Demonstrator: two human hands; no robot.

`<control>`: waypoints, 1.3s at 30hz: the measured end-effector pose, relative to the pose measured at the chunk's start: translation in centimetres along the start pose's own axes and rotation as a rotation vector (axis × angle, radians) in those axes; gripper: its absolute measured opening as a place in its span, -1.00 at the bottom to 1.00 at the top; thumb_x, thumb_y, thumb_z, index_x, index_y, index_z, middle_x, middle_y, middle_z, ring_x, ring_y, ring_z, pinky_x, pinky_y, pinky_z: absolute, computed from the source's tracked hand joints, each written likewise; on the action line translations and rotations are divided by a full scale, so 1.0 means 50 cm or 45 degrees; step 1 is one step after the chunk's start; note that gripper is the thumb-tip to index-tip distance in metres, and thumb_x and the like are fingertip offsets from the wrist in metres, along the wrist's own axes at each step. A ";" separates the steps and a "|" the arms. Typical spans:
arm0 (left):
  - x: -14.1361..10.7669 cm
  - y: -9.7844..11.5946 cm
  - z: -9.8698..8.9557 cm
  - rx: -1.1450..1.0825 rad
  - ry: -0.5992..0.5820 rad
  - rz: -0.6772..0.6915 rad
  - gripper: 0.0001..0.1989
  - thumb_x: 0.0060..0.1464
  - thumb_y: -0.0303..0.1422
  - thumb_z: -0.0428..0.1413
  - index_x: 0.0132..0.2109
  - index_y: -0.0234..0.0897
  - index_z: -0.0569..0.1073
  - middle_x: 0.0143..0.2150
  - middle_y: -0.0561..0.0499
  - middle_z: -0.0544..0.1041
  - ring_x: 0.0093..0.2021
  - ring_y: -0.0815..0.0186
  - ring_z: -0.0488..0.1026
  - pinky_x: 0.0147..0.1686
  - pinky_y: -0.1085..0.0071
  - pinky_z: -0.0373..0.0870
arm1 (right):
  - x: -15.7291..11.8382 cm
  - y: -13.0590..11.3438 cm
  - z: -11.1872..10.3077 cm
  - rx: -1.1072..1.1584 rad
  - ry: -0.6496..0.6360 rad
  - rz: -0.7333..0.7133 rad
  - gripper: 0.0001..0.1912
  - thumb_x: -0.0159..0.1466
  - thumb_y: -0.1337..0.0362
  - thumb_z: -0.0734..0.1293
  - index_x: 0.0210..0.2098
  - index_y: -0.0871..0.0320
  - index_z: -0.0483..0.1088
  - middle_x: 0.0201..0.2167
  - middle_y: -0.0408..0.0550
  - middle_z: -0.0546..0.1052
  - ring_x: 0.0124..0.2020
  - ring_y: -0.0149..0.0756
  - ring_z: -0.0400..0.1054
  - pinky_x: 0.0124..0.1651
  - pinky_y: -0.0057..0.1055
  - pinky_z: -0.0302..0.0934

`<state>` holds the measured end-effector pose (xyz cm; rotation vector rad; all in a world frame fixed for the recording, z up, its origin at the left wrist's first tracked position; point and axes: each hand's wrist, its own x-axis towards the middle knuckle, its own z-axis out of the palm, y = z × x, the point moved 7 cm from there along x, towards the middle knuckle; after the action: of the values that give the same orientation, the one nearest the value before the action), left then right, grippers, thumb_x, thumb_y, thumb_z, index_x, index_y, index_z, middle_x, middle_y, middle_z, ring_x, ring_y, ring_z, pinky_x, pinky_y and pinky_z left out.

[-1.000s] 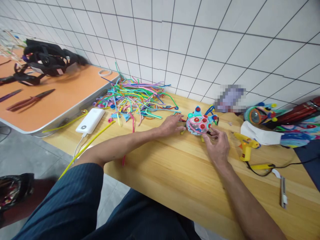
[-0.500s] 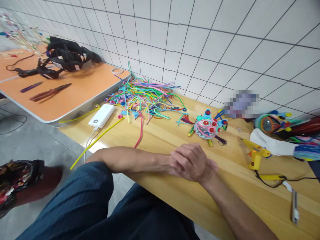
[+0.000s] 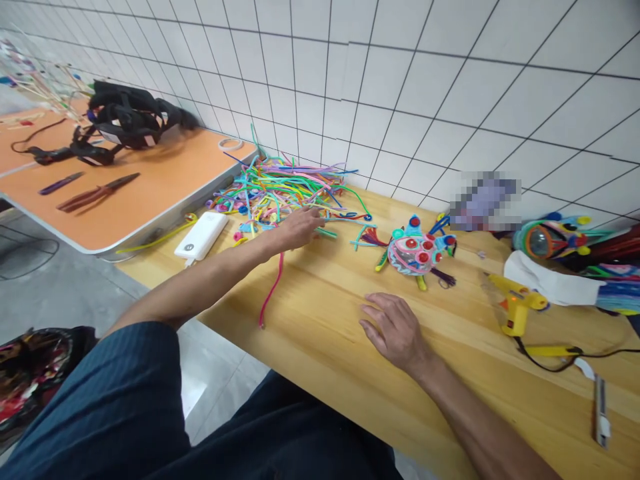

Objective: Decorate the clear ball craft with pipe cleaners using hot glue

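Note:
My left hand (image 3: 299,229) reaches over the near edge of a heap of colourful pipe cleaners (image 3: 295,181), palm down with its fingers stretched out. Nothing shows in its grasp. A dark pink pipe cleaner (image 3: 273,293) trails toward me from beneath my left forearm. Resting low over the wooden table (image 3: 320,347), my right hand (image 3: 397,331) has loosely bent, parted fingers and holds nothing. Beyond it stands a small figure (image 3: 413,255) with a clear body, red round spots, pink trim and pipe-cleaner limbs.
A white power bank (image 3: 201,236) lies left of the heap. To the right are a yellow glue gun (image 3: 520,303) with its cord, a utility knife (image 3: 601,410) and a white cloth-like piece (image 3: 553,277). Pliers (image 3: 97,193) and a black headset (image 3: 130,117) lie on the orange table (image 3: 165,180).
My hands were clasped together; now they are apart. The left has moved forward and left to the pipe cleaners. The right has stayed near its place and opened.

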<state>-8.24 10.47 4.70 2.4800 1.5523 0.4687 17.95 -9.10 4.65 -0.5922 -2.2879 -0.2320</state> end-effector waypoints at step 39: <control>-0.092 0.346 0.129 -2.256 -0.393 -0.380 -0.41 -0.15 0.01 0.60 -0.26 -0.29 0.50 -0.44 0.15 0.50 -0.47 0.49 0.44 -0.46 0.54 0.34 | 0.002 0.068 -0.050 -0.037 0.094 0.576 -0.72 0.58 0.15 0.33 0.21 0.10 0.45 -0.10 0.07 0.71 -0.12 -0.07 0.63 -0.08 -0.15 0.50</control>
<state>6.74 -1.17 3.33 0.8532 0.6350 0.8074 21.08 -6.95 6.42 -1.0747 -2.0190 -0.0641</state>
